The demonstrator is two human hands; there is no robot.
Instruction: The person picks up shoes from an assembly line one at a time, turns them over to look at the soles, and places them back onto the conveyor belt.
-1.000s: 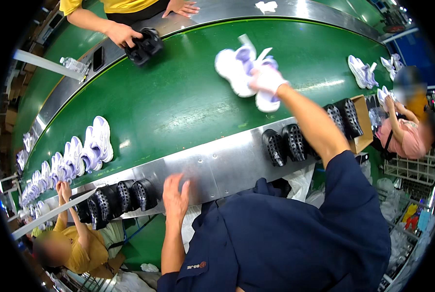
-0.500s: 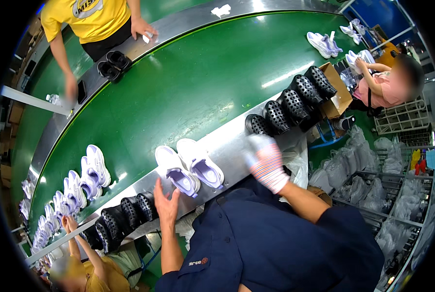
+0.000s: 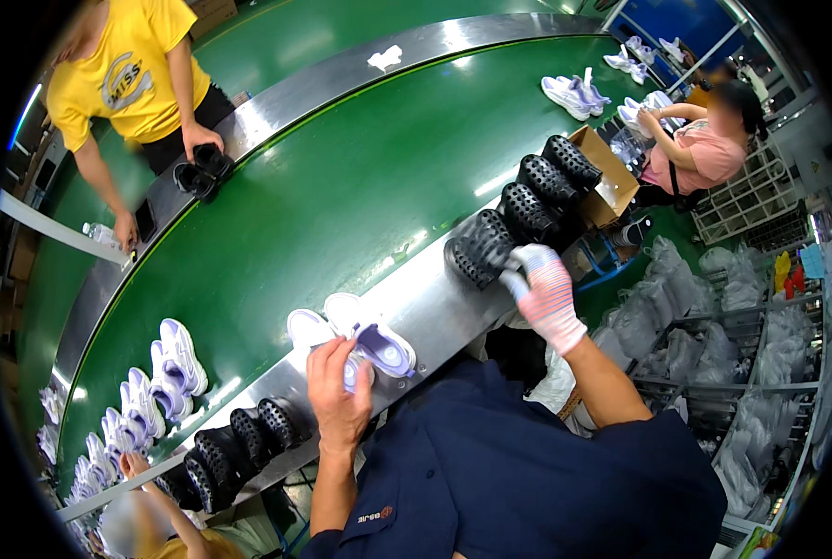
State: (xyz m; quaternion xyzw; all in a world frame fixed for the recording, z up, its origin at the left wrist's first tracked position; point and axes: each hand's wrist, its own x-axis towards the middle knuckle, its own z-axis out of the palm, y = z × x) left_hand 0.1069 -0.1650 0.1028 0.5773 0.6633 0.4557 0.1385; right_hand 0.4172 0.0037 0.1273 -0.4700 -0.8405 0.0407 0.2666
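Your left hand [image 3: 339, 396] is bare and bent over the left white shoe [image 3: 310, 329], thumb apart from the fingers; you cannot tell if it grips. Your right hand [image 3: 542, 291], in a striped glove, is by the black holed shapes [image 3: 529, 212] on the right, and its blurry fingers hide whether they pinch one. The right white shoe [image 3: 386, 349] sits just beside the left one, where the steel desk [image 3: 435, 321] meets the green belt [image 3: 332, 224]. Their openings face near, perhaps so you can reach inside easily.
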